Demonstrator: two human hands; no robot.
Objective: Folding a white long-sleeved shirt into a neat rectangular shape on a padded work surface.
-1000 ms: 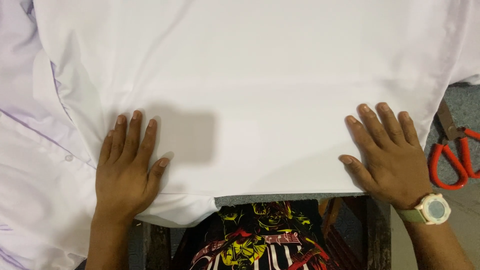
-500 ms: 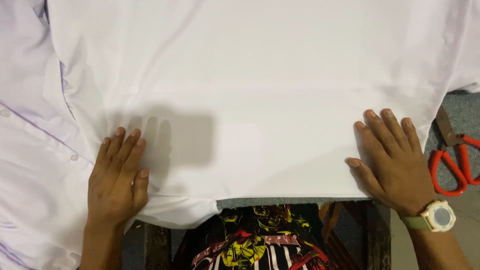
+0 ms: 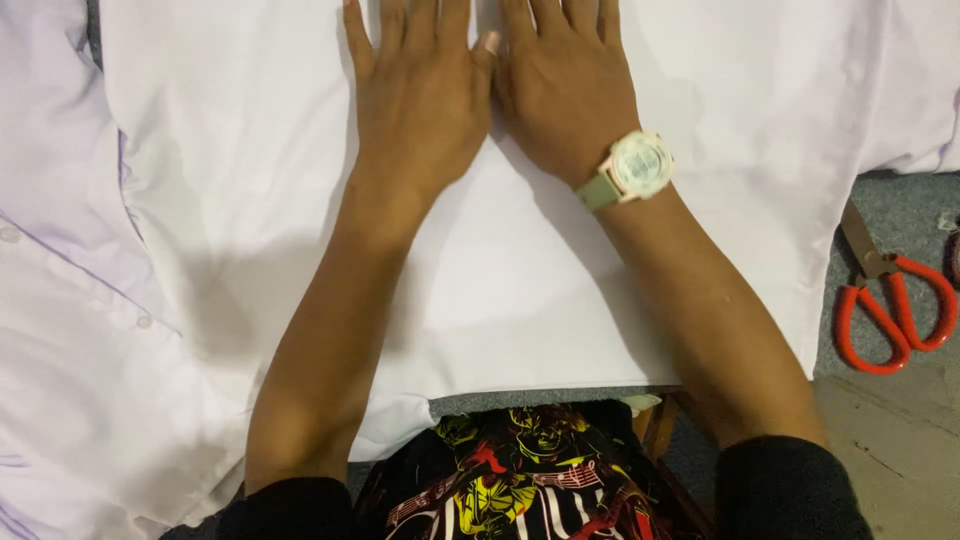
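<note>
A grey-covered table (image 3: 905, 215) stands over a bare concrete floor (image 3: 900, 450), evenly lit

White garment (image 3: 560, 300) spread flat over the table, smooth, its lower edge lying straight along the table's near side; a buttoned placket with lilac stitching lies at the left, and part extends beyond the right.
</note>
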